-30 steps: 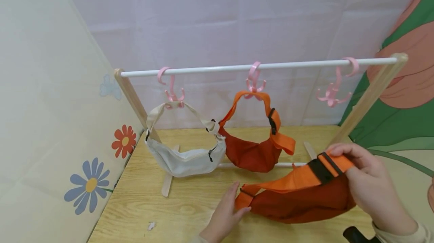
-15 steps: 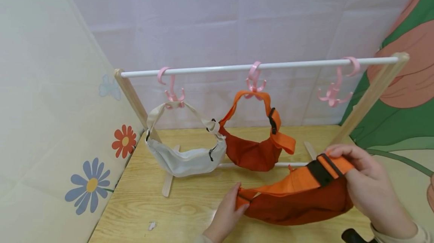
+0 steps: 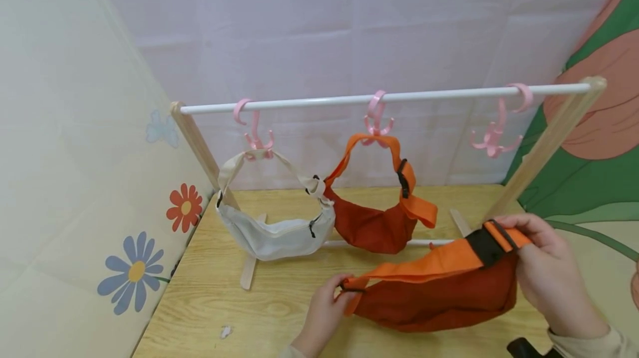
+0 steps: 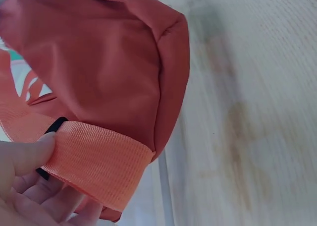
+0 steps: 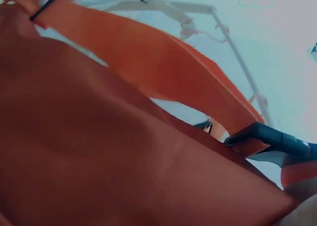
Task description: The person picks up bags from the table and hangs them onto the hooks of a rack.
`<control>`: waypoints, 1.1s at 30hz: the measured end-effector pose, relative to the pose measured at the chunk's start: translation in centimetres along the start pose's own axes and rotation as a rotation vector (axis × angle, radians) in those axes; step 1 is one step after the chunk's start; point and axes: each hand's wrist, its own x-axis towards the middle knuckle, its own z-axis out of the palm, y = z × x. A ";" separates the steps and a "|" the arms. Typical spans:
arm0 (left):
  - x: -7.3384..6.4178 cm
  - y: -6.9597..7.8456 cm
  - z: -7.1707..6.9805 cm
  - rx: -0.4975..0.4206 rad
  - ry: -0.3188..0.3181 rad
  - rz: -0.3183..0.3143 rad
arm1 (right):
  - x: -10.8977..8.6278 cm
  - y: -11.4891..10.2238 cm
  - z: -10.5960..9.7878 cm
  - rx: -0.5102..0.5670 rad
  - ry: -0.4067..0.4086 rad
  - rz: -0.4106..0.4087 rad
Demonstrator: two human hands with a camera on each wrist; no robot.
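Note:
A rust-red waist bag [image 3: 434,305] with an orange strap [image 3: 424,267] is held lengthwise between both hands, low over the table. At its left end my left hand [image 3: 319,313] pinches the strap beside a black slider [image 4: 57,125], thumb on top and fingers beneath. My right hand [image 3: 554,280] grips the other end, thumb and fingers on the strap just past a black buckle [image 3: 485,247]. Between the hands the strap bows up from the bag body, leaving a narrow gap in the right wrist view.
Behind stands a rack with a white rail [image 3: 309,104] carrying pink hooks. A pale grey waist bag [image 3: 284,238] hangs at left, another rust-red waist bag [image 3: 376,227] in the middle. The right pink hook [image 3: 493,139] bears no bag. A white scrap [image 3: 226,332] lies on the wooden table [image 3: 199,302].
My left hand has shifted slightly left and up, its fingers now closer around the strap at the slider. The right hand and buckle have moved a little to the right, straightening the strap.

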 end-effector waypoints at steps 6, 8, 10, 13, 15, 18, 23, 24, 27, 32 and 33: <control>0.1 0.5 -0.9 -0.136 -0.020 -0.022 | 0.3 0.6 -1.4 0.051 0.073 0.043; 0.1 0.7 -1.2 -0.145 -0.014 -0.013 | 0.3 1.1 -1.8 0.076 0.098 0.036; 0.2 0.9 -1.4 -0.143 0.008 0.019 | 0.2 1.5 -2.3 0.086 0.129 0.032; 0.5 1.1 -1.6 -0.113 0.061 0.094 | 0.0 2.2 -3.1 0.118 0.177 0.051; 0.7 1.2 -1.7 -0.092 0.100 0.142 | -0.1 2.6 -3.6 0.150 0.189 0.067; 0.9 1.5 -2.0 -0.089 0.126 0.180 | -0.3 3.2 -4.1 0.186 0.194 0.074; 1.2 2.2 -2.5 -0.119 0.104 0.151 | -0.6 3.9 -4.4 0.210 0.197 0.069; 1.3 2.4 -2.6 -0.117 0.104 0.148 | -0.7 4.0 -4.4 0.202 0.204 0.067; 1.4 2.8 -2.7 -0.117 0.115 0.145 | -0.8 4.4 -4.6 0.191 0.209 0.055; 1.7 3.4 -2.9 -0.140 0.150 0.142 | -1.1 5.1 -5.0 0.170 0.219 0.067; 1.8 3.6 -2.9 -0.138 0.156 0.144 | -1.2 5.3 -5.0 0.162 0.223 0.070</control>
